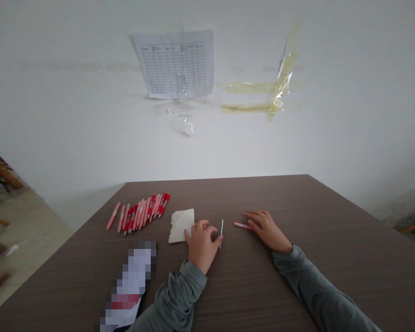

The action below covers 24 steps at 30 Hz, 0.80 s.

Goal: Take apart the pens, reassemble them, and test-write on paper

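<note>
A thin white stick [222,226], perhaps a pen refill, meets the thumb tip of my left hand [202,244]. Between that thumb and the index finger a gap shows, and the outer fingers reach onto a torn piece of white paper [180,221]. To the right, a pink pen [241,225] sticks out from under the thumb of my right hand [268,233]; its other end is hidden by the hand. The right-hand fingers lie low over the table. Left of the paper is a row of several pink and red pens [141,213].
A pixelated, flat, pale object with a dark edge [134,272] lies at the front left, beside my left sleeve. The brown table [249,193] meets a white wall [90,115] bearing a taped printed sheet [176,64] and strips of yellowish tape [280,87].
</note>
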Motion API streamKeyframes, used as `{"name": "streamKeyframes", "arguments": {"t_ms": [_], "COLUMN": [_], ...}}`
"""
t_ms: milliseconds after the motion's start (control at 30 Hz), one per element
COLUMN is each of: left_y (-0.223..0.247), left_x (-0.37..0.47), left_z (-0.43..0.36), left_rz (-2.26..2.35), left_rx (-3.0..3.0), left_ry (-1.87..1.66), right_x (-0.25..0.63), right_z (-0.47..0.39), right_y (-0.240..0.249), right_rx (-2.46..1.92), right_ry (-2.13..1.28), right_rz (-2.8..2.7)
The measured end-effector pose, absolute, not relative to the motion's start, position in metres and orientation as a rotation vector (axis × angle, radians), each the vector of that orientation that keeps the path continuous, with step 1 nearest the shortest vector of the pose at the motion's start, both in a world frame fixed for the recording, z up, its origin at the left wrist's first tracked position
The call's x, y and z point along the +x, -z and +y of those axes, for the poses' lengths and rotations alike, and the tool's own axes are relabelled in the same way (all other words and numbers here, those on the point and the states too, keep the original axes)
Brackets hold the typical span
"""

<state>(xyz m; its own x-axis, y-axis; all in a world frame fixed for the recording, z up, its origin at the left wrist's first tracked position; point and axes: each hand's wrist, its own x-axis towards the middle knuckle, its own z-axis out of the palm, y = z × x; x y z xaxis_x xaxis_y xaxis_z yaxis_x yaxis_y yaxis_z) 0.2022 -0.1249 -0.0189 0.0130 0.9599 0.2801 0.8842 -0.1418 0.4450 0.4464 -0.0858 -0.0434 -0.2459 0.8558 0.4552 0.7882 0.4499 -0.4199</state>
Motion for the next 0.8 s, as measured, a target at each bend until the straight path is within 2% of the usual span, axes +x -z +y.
{"name": "streamKeyframes", "arguments": {"t_ms": [800], "left_y": [0.016], "left_x": [0.191], "left_z": [-0.120], "left_rz": [1.970], "left_rx": [2.175], "left_ry": [-0.737], "right_x": [0.459], "right_z": [-0.072], "right_y": [0.061], "right_rx": [-1.385], "right_ry": [-0.175], "right_rz": [-2.064]}}
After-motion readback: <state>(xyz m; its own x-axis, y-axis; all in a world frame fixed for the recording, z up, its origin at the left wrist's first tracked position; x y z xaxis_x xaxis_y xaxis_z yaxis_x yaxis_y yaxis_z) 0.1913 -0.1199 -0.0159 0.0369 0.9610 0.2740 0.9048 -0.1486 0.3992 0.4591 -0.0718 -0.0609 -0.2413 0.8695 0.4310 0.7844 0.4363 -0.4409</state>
